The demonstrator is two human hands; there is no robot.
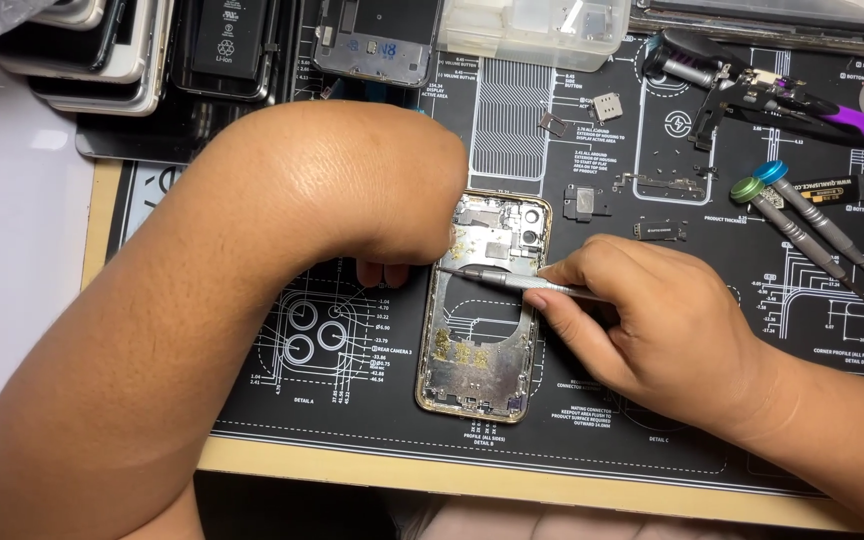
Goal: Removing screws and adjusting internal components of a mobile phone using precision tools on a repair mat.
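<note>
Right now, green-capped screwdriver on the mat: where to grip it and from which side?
Probably the bare grey shaft of the green-capped screwdriver, just below its cap, pinched from above. It lies flat and diagonal, cap up-left and tip down-right, close beside the blue-capped screwdriver, so side access is tight. The right hand holds another tool over the opened phone frame.

Count: one opened phone frame (480, 320), centre. One grey tool (522, 284) across it. Two screwdrivers, right: green-capped (787, 229) and blue-capped (820, 225). One clear plastic box (537, 28), top. Two hands: left (384, 272), right (642, 320).
</note>
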